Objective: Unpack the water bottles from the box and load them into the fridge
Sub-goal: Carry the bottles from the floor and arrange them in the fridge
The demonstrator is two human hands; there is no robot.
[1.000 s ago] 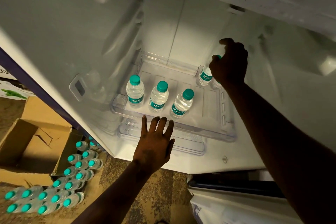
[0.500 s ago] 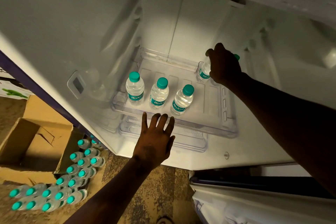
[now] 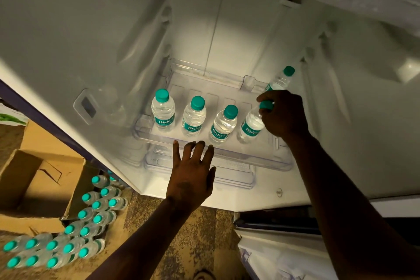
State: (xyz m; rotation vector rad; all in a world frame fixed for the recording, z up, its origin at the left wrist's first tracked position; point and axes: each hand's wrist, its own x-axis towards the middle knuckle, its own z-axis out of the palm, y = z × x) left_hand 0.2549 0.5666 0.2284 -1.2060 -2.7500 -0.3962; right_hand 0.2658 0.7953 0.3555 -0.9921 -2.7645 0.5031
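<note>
My right hand (image 3: pixel 284 118) is curled over the teal cap of a water bottle (image 3: pixel 251 126), fingers closed round its neck. I have it at the right end of the front row on the clear fridge shelf (image 3: pixel 261 161). The bottle leans toward the back right, and I cannot tell whether its base is flat on the shelf yet. My left hand (image 3: pixel 192 175) is empty, fingers spread wide, fingertips at the shelf's front edge, apparently steadying it.

Left of the bottle I hold, three more bottles (image 3: pixel 194 116) stand upright in a row along the front of the shelf, just apart from one another. A fifth bottle (image 3: pixel 280 80) stands tilted in the back right corner, close behind my right hand.

Outside the fridge, on the floor to the left, many unloaded bottles (image 3: pixel 68 243) lie on their sides, caps toward me, beside the open cardboard box (image 3: pixel 34 179). So the loading is, I judge, only just begun.

The risks from here: if I let go while the bottle leans, it could topple into its neighbour and knock the row down like skittles. Drawing my right hand back carelessly, my knuckles could catch the corner bottle. And pressing too hard on the front edge with my left hand could tip or shift the shelf, which looks like light plastic.
</note>
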